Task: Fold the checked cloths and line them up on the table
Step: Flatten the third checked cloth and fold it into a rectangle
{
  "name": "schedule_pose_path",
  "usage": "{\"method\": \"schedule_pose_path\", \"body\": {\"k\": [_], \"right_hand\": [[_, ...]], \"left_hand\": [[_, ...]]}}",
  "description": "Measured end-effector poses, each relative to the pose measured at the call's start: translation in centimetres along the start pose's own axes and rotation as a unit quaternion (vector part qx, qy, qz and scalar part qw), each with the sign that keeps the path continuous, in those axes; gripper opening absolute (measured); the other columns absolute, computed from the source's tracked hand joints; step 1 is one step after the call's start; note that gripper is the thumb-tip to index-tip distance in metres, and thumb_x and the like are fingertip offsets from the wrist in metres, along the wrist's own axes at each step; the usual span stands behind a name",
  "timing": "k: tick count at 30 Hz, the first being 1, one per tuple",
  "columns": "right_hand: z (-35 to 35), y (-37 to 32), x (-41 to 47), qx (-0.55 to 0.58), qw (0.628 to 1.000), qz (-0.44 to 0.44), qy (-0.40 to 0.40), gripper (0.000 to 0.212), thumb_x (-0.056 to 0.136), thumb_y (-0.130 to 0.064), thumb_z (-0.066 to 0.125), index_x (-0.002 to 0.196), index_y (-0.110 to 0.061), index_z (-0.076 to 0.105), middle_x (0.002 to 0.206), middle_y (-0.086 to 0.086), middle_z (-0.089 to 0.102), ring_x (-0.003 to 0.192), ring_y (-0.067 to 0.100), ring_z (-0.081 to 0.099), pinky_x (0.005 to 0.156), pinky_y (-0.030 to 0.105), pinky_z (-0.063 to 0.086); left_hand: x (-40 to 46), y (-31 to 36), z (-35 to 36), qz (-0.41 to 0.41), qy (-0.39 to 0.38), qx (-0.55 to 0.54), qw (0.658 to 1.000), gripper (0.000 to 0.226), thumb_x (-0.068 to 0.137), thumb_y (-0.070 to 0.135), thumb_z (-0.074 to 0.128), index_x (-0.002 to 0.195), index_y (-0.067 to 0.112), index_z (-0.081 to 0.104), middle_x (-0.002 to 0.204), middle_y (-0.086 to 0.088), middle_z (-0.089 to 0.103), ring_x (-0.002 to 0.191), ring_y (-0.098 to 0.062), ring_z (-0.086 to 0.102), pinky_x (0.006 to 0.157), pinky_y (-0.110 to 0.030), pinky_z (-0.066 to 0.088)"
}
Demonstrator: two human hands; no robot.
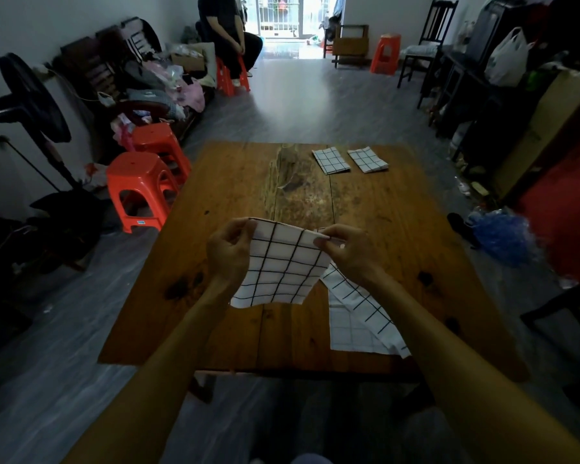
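A white cloth with a black check (282,266) hangs above the near half of the wooden table (221,202). My left hand (228,252) pinches its top left corner and my right hand (345,251) pinches its top right corner. The lower edge of the cloth hangs free just above the table top. Another checked cloth (359,319) lies unfolded on the table at the near right, under my right forearm. Two folded checked cloths sit side by side at the table's far right: one (331,160) on the left, the other (368,159) on the right.
Two orange stools (141,189) stand left of the table, a black fan (31,98) further left. A person sits on an orange stool (230,45) at the back. A blue bag (499,236) and cluttered furniture lie right of the table.
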State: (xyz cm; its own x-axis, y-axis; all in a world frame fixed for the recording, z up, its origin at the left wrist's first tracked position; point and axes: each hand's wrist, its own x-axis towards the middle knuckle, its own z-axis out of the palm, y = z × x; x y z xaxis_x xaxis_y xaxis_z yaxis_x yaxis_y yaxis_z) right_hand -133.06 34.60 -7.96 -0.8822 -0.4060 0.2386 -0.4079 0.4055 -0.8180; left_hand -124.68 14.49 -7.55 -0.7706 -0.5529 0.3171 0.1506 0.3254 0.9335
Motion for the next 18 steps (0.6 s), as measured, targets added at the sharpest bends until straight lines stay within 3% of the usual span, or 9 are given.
{"method": "schedule_pose_path", "body": {"k": [10, 18], "right_hand": [[-0.13, -0.87, 0.0, 0.07, 0.997, 0.033, 0.029, 0.015, 0.08, -0.013, 0.074, 0.095, -0.011, 0.072, 0.081, -0.018, 0.062, 0.075, -0.006, 0.059, 0.068, 0.01, 0.05], [-0.16, -0.87, 0.31, 0.093, 0.994, 0.042, 0.025, 0.018, 0.08, -0.01, 0.075, 0.097, -0.01, 0.072, 0.085, -0.01, 0.065, 0.08, 0.003, 0.062, 0.074, 0.016, 0.054]], "left_hand": [[0.4, -0.53, 0.35, -0.047, 0.057, -0.008, 0.997, 0.013, 0.094, 0.02, 0.056, 0.099, 0.011, 0.064, 0.086, 0.011, 0.062, 0.078, 0.001, 0.059, 0.063, -0.01, 0.048], [0.55, -0.19, 0.57, -0.048, 0.061, -0.018, 0.997, 0.011, 0.094, 0.018, 0.056, 0.097, 0.009, 0.062, 0.084, 0.009, 0.06, 0.076, 0.0, 0.057, 0.06, -0.007, 0.046]]}}
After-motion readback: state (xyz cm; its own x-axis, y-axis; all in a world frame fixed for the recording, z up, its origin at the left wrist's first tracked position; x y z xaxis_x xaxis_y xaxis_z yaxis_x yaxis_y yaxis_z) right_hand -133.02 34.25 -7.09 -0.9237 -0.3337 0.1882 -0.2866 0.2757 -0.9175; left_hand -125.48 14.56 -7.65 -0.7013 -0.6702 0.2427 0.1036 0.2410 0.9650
